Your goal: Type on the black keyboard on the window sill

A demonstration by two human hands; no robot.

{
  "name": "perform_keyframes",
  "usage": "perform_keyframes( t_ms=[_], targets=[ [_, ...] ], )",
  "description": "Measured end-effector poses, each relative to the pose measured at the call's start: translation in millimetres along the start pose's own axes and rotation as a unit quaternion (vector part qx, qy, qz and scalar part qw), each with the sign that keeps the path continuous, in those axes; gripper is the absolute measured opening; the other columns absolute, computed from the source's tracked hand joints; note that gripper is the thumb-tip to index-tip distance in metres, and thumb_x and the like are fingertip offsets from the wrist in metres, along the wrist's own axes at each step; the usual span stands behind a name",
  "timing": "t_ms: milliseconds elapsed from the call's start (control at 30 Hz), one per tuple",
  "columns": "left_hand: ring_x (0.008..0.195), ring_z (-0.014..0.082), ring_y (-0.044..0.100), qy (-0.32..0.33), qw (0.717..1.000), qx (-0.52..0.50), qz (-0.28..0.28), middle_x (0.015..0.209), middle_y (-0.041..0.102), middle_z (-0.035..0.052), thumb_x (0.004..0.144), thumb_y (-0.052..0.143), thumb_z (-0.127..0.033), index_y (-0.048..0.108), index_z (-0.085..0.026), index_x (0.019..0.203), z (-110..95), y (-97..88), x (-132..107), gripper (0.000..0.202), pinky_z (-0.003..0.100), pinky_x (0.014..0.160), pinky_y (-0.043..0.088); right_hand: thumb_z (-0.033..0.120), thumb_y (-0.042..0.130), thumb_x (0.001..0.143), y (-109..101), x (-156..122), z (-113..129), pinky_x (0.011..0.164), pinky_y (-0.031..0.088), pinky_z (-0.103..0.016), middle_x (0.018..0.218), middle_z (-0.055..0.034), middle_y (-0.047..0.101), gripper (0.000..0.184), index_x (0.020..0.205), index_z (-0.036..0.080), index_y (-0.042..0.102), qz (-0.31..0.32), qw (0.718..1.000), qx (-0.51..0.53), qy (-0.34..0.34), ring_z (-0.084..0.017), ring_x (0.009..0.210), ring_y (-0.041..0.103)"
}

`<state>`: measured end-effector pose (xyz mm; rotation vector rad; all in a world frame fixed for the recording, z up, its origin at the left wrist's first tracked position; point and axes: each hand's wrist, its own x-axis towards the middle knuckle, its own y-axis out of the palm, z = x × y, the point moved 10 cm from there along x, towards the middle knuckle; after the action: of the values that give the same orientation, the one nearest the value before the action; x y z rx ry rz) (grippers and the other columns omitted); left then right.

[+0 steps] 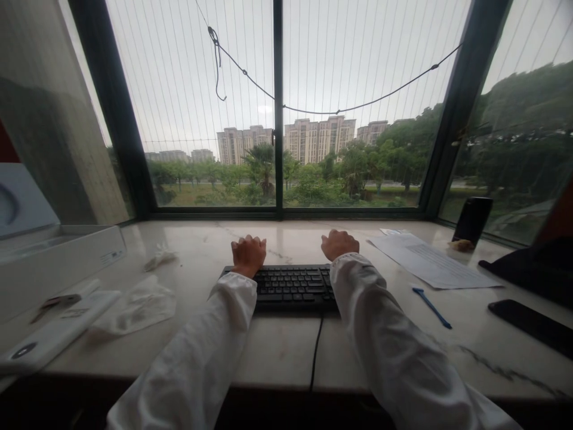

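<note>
A black keyboard (293, 286) lies flat on the pale marble counter (277, 352), its cable (317, 352) running from the near edge towards me. My left hand (249, 255) is curled into a fist at the keyboard's far left corner, knuckles up. At the far right corner my right hand (340, 243) is likewise closed, its thumb side turned inward. Both wrists and white sleeves pass over the keyboard's ends. The undersides of the fingers face away, so whatever is in them, if anything, is hidden.
To the right are printed sheets (430, 260), a blue stick-like tool (432, 307), a dark phone (532, 325) and an upright black device (473, 218). On the left lie a crumpled plastic bag (138, 304), a white box (62, 322), keys (56, 303) and an open tray (89, 251). Windows (215, 209) edge the counter.
</note>
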<state>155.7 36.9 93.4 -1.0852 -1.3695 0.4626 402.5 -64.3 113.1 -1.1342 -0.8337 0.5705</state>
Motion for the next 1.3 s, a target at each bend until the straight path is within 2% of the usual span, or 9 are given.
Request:
perform_keyframes(
  t_ms=[233, 400, 633, 733, 800, 933, 1000, 1100, 1300],
  targets=[
    [0.083, 0.0271, 0.060, -0.042, 0.997, -0.064, -0.014, 0.079, 0.066, 0.0165, 0.090, 0.007, -0.055, 0.066, -0.014, 0.070, 15.4, -16.7, 7.1, 0.074, 0.038, 0.079, 0.038, 0.048, 0.029, 0.088, -6.6, -13.0, 28.5, 0.082, 0.037, -0.043, 0.109, -0.0201, 0.056, 0.051, 0.108, 0.009, 0.055, -0.099, 0.993, 0.043, -0.052, -0.030, 0.099, 0.053],
    [0.079, 0.0242, 0.060, 0.005, 0.995, -0.101, -0.024, 0.075, 0.065, 0.0137, 0.093, 0.007, -0.048, 0.065, -0.015, 0.074, 0.9, -31.2, 3.7, 0.069, 0.033, 0.073, 0.039, 0.048, 0.029, 0.087, 14.5, -17.2, 44.0, 0.084, 0.033, -0.046, 0.110, -0.0179, 0.055, 0.050, 0.109, 0.012, 0.057, -0.040, 0.994, 0.026, -0.099, -0.029, 0.100, 0.051],
    [0.070, 0.0149, 0.058, 0.139, 0.983, -0.121, -0.008, 0.074, 0.062, 0.0030, 0.096, 0.023, -0.033, 0.055, -0.018, 0.111, -9.8, -64.5, -27.4, 0.038, 0.025, 0.070, 0.040, 0.046, 0.031, 0.087, 32.5, -20.2, 53.9, 0.085, 0.031, -0.048, 0.115, -0.0176, 0.053, 0.048, 0.111, 0.014, 0.059, 0.028, 0.991, 0.025, -0.128, -0.030, 0.104, 0.051],
    [0.086, 0.0137, 0.057, 0.116, 0.990, -0.075, -0.030, 0.096, 0.062, 0.0048, 0.094, 0.029, -0.024, 0.048, -0.021, 0.122, 25.2, -84.9, -44.8, 0.034, 0.025, 0.080, 0.041, 0.045, 0.032, 0.087, 37.6, -22.2, 60.0, 0.085, 0.030, -0.048, 0.115, -0.0172, 0.053, 0.048, 0.111, 0.014, 0.059, 0.039, 0.988, 0.028, -0.146, -0.030, 0.104, 0.051],
    [0.098, 0.0171, 0.053, 0.026, 0.999, 0.001, -0.045, 0.112, 0.058, 0.0082, 0.091, 0.037, -0.025, 0.053, -0.021, 0.119, 67.1, -97.0, -57.0, 0.032, 0.029, 0.088, 0.039, 0.045, 0.033, 0.087, 40.4, -24.2, 64.2, 0.085, 0.031, -0.048, 0.116, -0.0170, 0.053, 0.047, 0.111, 0.014, 0.059, 0.045, 0.986, 0.028, -0.157, -0.030, 0.103, 0.051],
    [0.105, 0.0295, 0.051, -0.242, 0.957, 0.147, 0.057, 0.106, 0.060, 0.0161, 0.087, 0.044, -0.033, 0.065, -0.014, 0.095, 163.8, -94.1, -100.7, 0.029, 0.041, 0.084, 0.042, 0.043, 0.034, 0.086, 42.5, -30.2, 74.9, 0.084, 0.031, -0.048, 0.115, -0.0169, 0.054, 0.045, 0.110, 0.014, 0.059, 0.045, 0.981, 0.032, -0.187, -0.030, 0.102, 0.051],
    [0.103, 0.0306, 0.054, -0.306, 0.930, 0.170, 0.110, 0.103, 0.061, 0.0178, 0.084, 0.048, -0.027, 0.065, -0.012, 0.094, 191.4, -86.6, -124.7, 0.024, 0.040, 0.080, 0.043, 0.042, 0.035, 0.086, 42.5, -33.9, 81.4, 0.083, 0.032, -0.048, 0.114, -0.0169, 0.054, 0.044, 0.109, 0.014, 0.060, 0.040, 0.977, 0.036, -0.206, -0.030, 0.101, 0.052],
    [0.098, 0.0282, 0.058, -0.298, 0.929, 0.175, 0.130, 0.102, 0.062, 0.0185, 0.081, 0.052, -0.018, 0.065, -0.011, 0.096, 207.3, -80.2, -142.5, 0.021, 0.034, 0.077, 0.045, 0.041, 0.036, 0.085, 41.6, -40.1, 91.0, 0.082, 0.032, -0.047, 0.110, -0.0168, 0.055, 0.042, 0.105, 0.014, 0.061, 0.026, 0.970, 0.043, -0.237, -0.030, 0.099, 0.053],
    [0.089, 0.0237, 0.062, -0.240, 0.961, 0.133, 0.040, 0.089, 0.068, 0.0118, 0.080, 0.056, -0.027, 0.070, -0.016, 0.085, 198.9, -107.6, -141.6, 0.019, 0.028, 0.075, 0.044, 0.039, 0.041, 0.085, 37.7, -58.3, 113.9, 0.077, 0.035, -0.039, 0.099, -0.0115, 0.062, 0.033, 0.091, 0.019, 0.065, 0.011, 0.942, 0.117, -0.316, -0.023, 0.088, 0.058]
  ],
)
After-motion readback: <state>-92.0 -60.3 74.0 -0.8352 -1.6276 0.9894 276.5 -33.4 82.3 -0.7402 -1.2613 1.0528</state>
